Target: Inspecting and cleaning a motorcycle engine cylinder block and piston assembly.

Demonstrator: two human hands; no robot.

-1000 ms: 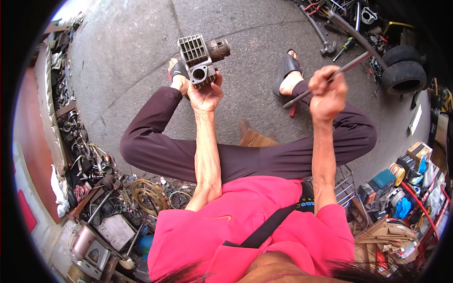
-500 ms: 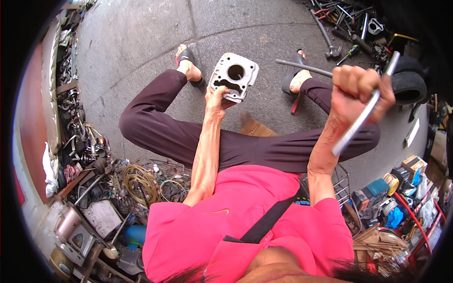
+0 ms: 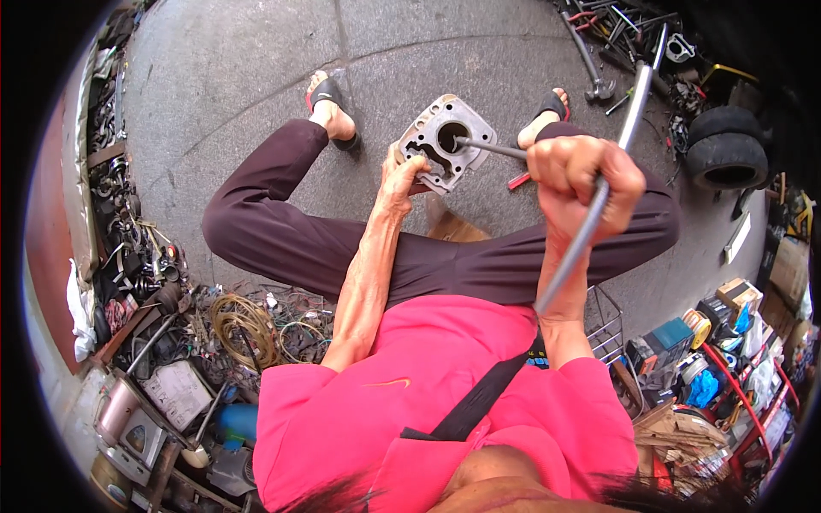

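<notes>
Block up off the floor, out ahead between the two feet, its flat face turned toward the camera and the round bore in plain view! Left hand has it by the near left edge, closed firmly on the metal, thumb across the face beside the ragged slot, the fingers underneath mostly out of sight. Over to the right hand, and that's a full fist, knuckles up, wrapped tight around the T-bar just where shaft meets handle. The shaft pokes out leftward from the fist, running straight to the block, tip right at the bore; how deep it sits, I can't tell from here. The handle slants across the fist, one end up toward the tyres, the other down over the right forearm. Both arms reach forward over dark trousers, knees spread wide, sandals on the concrete. Below the block, a piece of wood lies between the legs, and a red handle shows near the right foot. Farther out, top right, a hammer beside a jumble of tools; lower left, a coil of hose among the scrap
</notes>
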